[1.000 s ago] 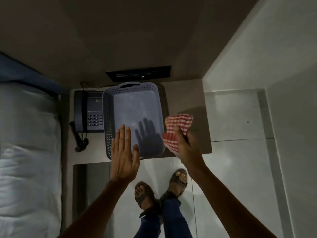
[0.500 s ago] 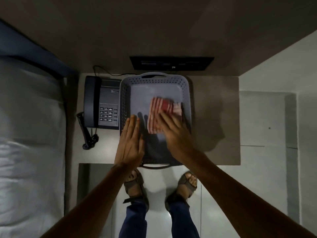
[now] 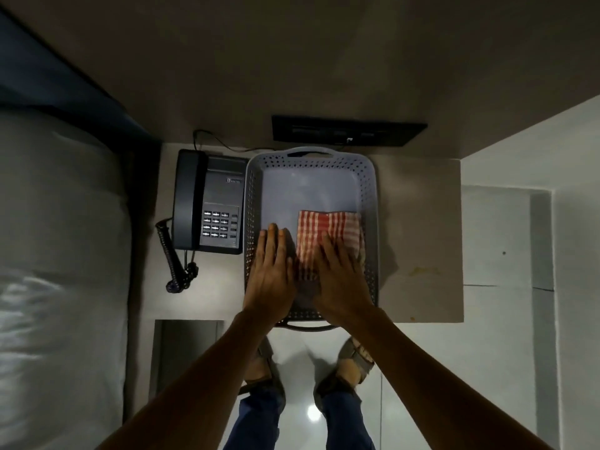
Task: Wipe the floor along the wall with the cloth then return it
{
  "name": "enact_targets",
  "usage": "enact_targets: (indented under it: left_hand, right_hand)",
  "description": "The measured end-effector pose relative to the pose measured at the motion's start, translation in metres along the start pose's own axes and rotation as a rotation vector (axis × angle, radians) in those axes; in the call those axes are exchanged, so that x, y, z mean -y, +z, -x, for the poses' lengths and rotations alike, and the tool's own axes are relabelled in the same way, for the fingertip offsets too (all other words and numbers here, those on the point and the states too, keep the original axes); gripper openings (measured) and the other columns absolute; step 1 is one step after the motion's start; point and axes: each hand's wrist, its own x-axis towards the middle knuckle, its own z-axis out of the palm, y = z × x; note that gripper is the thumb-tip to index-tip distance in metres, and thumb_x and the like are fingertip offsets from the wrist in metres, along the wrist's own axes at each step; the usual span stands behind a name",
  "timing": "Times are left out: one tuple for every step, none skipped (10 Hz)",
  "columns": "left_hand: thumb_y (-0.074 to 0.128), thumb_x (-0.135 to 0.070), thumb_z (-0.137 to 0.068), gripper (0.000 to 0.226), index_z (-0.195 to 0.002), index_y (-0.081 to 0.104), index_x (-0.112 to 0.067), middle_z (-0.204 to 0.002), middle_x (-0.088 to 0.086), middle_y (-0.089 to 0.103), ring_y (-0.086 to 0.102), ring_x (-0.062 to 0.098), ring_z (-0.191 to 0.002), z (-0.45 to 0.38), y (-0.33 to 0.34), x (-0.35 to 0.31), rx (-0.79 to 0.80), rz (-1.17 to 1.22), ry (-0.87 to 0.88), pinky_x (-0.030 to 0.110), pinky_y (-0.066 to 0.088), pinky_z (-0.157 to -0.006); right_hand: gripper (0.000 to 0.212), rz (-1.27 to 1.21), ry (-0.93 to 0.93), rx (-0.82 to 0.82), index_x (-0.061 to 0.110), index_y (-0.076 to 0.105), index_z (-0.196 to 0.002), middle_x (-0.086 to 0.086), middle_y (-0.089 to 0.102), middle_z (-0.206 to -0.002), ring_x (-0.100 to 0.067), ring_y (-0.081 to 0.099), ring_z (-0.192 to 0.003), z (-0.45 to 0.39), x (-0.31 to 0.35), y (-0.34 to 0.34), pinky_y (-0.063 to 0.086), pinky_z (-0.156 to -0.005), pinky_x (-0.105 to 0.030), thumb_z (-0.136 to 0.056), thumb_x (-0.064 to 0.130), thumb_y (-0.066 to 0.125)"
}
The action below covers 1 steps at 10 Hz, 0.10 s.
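Hands hover over a grey perforated plastic basket (image 3: pixel 370 203) on a beige bedside tabletop, where the folded red-and-white checked cloth (image 3: pixel 328 235) lies flat against the basket's right wall, toward its near right corner. The right hand (image 3: pixel 341 280) rests spread on the cloth's near edge, fingers flat, gripping nothing; the left hand (image 3: pixel 271 274) lies open and flat just left of the cloth, on the basket floor, beside it rather than on it. The cloth's long axis appears to run away from the person — toward the wall. Judging by this, the return looks all but done; the right hand, the nearer one, need only lift clear. A dark corded desk telephone (image 3: pixel 211 203) sits at the tabletop's left edge.
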Motion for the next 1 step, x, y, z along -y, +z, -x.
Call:
enact_targets:
  left_hand:
    - [0.017, -0.044, -0.114, 0.067, -0.171, -0.004, -0.016, -0.181, 0.008, -0.011, -0.013, 0.024, -0.169, 0.0125, -0.0261, -0.0189, -0.039, 0.093, 0.055, 0.047, 0.000, -0.140]
  right_hand:
    - [0.094, -0.175, -0.022, -0.103, 0.011, -0.010, -0.169, -0.016, -0.015, -0.179, -0.034, -0.012, -0.167, 0.0163, -0.0015, -0.0247, 0.002, -0.135, -0.057, -0.107, 0.046, 0.051]
